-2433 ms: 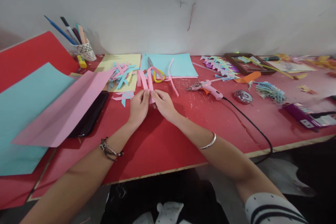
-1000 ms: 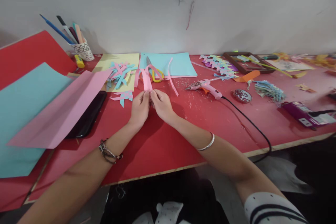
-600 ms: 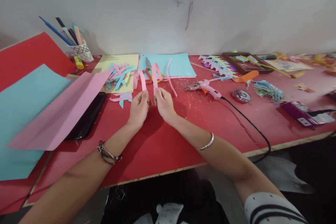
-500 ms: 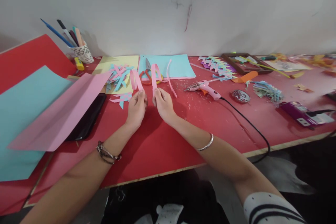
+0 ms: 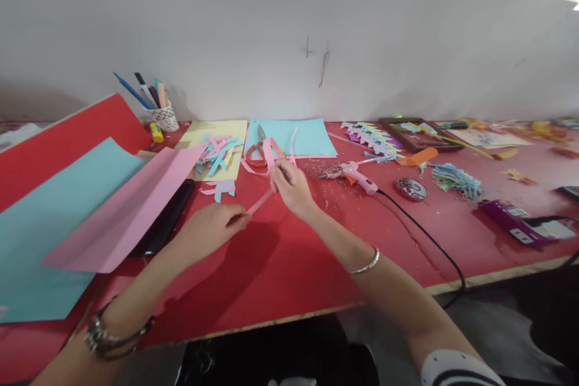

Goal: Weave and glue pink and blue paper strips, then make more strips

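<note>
Holds a pink paper strip (image 5: 260, 201) stretched between left hand (image 5: 215, 221) and right hand (image 5: 294, 190), pinched in both. Seems already cut but fixed to nothing, with loose strips (image 5: 217, 157) lying beyond the left and a glue gun (image 5: 360, 179) beside the right.

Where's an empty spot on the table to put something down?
The biggest bare patch of red table lies between the left hand, right hand and the near edge. A smaller one lies between the right forearm and pink glue gun. It's crowded along the wall, with paper strips and a brown frame.
</note>
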Demonstrator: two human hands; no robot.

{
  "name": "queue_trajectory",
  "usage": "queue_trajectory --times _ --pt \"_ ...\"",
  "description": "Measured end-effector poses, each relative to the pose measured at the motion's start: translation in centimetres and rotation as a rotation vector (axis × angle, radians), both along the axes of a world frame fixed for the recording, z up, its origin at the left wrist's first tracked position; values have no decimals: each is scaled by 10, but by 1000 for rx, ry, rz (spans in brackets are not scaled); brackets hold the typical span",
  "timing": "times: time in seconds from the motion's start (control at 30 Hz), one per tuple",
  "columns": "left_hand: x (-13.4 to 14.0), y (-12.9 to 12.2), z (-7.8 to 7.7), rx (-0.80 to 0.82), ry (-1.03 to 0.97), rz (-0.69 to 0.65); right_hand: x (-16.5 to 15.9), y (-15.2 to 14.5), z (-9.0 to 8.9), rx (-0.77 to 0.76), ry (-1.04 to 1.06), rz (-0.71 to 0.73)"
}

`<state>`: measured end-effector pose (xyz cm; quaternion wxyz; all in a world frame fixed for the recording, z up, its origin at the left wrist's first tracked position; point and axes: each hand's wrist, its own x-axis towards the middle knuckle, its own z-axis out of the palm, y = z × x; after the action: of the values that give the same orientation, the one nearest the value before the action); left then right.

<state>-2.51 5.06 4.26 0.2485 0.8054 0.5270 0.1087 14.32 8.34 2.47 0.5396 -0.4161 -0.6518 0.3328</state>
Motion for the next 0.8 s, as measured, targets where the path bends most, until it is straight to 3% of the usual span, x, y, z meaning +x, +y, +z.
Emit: queue_trajectory --times 0.1,0.23,0.37,0.47,0.63,0.8 --pt "-10 -14 3 -22 319 -55 7 -4 17 57 -133 56" --pt "-19 -20 0 4 337 -13 17 -14 46 172 -259 105" --pt "-15 -12 -2 315 4 121 24 -37 79 186 -163 201" --pt "1 -9 4 361 -333 69 25 -55 95 162 -46 292" --pt "35 -12 15 106 -771 -47 25 -63 98 78 104 392" --pt "42 -11 2 -328 -1024 -73 35 -52 84 -21 267 383"
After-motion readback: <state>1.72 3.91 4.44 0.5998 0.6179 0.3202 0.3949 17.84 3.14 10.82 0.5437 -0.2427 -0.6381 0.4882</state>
